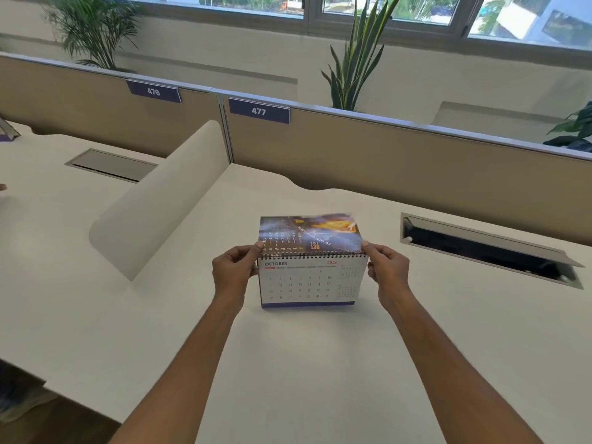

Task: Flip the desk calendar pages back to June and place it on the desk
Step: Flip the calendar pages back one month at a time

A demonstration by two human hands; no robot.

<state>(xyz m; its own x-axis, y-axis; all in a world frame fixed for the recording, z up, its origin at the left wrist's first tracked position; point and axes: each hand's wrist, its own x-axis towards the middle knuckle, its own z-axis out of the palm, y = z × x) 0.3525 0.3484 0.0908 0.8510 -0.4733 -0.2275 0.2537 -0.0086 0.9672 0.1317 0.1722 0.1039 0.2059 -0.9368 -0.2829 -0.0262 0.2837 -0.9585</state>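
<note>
Both hands, left [235, 269] and right [386, 270], grip the calendar [309, 282] at its top corners; October faces the person above the bench [320, 363].

Bare hands and forearms, head view.
Left hand [235, 270] and right hand [389, 273]: no gloves, rings, watch or bands visible. Forearms behind the fingers uncovered down to the frame edge, no sleeve in sight. Fingers slender, nails short, unpainted as far as discernible.
</note>
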